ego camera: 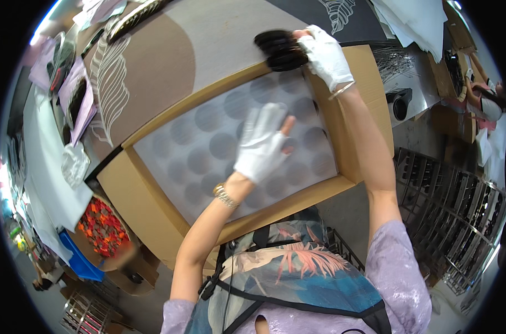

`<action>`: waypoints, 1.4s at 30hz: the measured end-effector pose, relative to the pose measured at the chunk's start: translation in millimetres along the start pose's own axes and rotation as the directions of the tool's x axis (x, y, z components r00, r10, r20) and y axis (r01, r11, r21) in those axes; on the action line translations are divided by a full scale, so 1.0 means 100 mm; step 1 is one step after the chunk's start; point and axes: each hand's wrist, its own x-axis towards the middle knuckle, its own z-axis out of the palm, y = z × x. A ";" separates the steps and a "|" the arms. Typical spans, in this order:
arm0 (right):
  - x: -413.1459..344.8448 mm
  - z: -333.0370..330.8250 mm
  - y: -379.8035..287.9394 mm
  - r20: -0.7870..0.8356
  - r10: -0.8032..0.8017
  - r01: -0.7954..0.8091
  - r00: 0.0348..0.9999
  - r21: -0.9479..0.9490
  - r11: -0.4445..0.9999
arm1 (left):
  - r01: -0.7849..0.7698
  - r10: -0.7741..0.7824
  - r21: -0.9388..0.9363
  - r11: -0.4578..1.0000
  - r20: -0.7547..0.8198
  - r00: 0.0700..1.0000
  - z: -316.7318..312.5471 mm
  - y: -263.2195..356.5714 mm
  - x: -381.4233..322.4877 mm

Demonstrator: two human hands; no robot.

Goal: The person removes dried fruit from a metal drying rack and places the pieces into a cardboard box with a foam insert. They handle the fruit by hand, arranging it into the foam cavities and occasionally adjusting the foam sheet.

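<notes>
Before me lies an open cardboard box (347, 125), its flaps folded outward. Inside, a translucent white sheet (186, 167) lies over rows of round dark shapes that show through it. My left hand (259, 142), in a white glove with bare fingertips, is spread over the middle of the sheet and holds nothing; whether it touches the sheet is unclear. At the box's far right corner, my right hand (326, 54), gloved the same way, grips a black, glossy, ridged object (282, 50). That object is blurred by motion, so its exact kind is unclear.
The table cover (161, 62) bears a leaf print. White sheets (411, 25) lie at the far right, above thin metal wires (393, 62). Metal racks (449, 213) stand at right. At left are a carton of red and orange pieces (102, 227) and a blue bin (79, 259). Another person (489, 98) works at far right.
</notes>
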 end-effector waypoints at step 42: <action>-1.92 0.58 -0.58 0.582 0.125 0.218 0.803 -0.482 0.849 | -0.281 -0.439 -0.504 -0.817 0.227 0.869 -0.18 0.04 -0.98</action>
